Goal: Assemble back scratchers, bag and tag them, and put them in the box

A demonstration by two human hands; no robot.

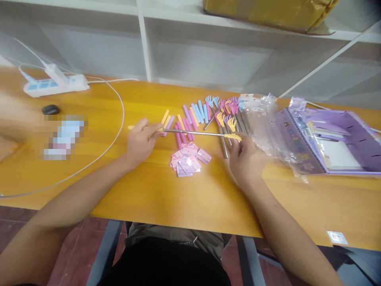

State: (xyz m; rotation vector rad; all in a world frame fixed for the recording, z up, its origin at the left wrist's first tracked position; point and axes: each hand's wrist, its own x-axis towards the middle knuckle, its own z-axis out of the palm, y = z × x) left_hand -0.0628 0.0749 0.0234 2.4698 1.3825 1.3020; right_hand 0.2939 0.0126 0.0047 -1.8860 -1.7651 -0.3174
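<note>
A metal-rod back scratcher (196, 133) with a yellow claw is stretched level between my two hands, above the table. My left hand (140, 142) is closed around its yellow handle end. At the other end, the fingers of my right hand (246, 159) pinch the yellow claw. Beneath and behind the rod lie several coloured tubes (201, 111) in pink, purple, blue and orange. More back scratchers (233, 106) with blue, pink and yellow claws are piled just beyond my right hand. A loose heap of small pink and purple cards (186, 161) lies below the rod.
To the right are clear plastic wrapping (262, 123) and an open purple box (357, 139) with items inside. On the left lie a power strip (56, 85), a white cable (122, 107), a small black case (50, 109) and a pixelated item (67, 135). Shelves stand behind.
</note>
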